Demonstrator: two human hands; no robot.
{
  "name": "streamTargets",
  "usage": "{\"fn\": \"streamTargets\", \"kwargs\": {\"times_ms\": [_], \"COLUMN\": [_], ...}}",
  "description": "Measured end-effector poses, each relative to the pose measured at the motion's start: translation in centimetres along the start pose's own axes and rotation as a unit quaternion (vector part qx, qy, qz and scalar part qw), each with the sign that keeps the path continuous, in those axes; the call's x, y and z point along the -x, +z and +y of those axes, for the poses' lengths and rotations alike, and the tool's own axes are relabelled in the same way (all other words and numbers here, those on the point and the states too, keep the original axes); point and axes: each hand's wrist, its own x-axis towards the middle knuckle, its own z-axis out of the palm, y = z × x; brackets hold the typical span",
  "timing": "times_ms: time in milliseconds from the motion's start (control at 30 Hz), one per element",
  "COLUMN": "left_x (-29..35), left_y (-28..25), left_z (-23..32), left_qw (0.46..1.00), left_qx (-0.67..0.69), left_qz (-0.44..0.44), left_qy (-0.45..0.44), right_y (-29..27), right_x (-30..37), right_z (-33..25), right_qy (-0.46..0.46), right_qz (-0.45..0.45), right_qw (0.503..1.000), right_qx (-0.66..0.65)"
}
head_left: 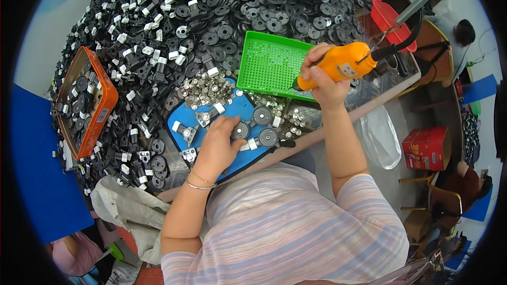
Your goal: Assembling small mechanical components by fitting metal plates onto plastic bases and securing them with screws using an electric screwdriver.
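Note:
My right hand (pixel 328 82) is wrapped round an orange electric screwdriver (pixel 342 63), raised over the right end of a green perforated basket (pixel 272 68). The tool is tilted, and a black cord runs from its upper end. Over a blue mat (pixel 182 114), my left hand (pixel 219 140) grips a black disc-shaped part (pixel 241 130) between thumb and fingers. Close by on the mat are two more black disc parts, one (pixel 262 115) farther back and one (pixel 268 137) to the right. Black brackets with white tabs (pixel 185 133) lie left of the hand.
A heap of small metal pieces (pixel 208 89) lies at the mat's far edge. Behind it rises a big pile of black discs (pixel 274 8) and white-tabbed parts (pixel 148 53). An orange tray (pixel 100 113) stands left, a red basket (pixel 391 24) far right. Other people sit farther right.

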Motion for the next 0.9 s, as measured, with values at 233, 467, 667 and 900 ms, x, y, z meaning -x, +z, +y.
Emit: {"fn": "streamTargets", "kwargs": {"times_ms": [233, 467, 667, 900], "left_x": [0.0, 0.2, 0.2, -0.1], "left_y": [0.0, 0.0, -0.2, -0.2], "left_z": [-0.1, -0.1, -0.1, -0.6], "left_qw": [1.000, 1.000, 1.000, 1.000], "left_qx": [0.002, 0.006, 0.004, 0.016], "left_qz": [0.005, 0.010, 0.000, -0.001], "left_qy": [0.012, 0.008, 0.002, 0.021], "right_y": [0.2, -0.1, 0.5, 5.9], "right_x": [0.1, 0.2, -0.3, 1.3], "right_z": [-0.1, 0.3, -1.3, -1.7], "right_qy": [0.005, 0.017, -0.030, 0.016], "right_qz": [0.004, -0.013, -0.016, -0.145], "right_qw": [1.000, 1.000, 0.996, 0.983], "right_qx": [-0.010, -0.016, -0.077, -0.113]}}
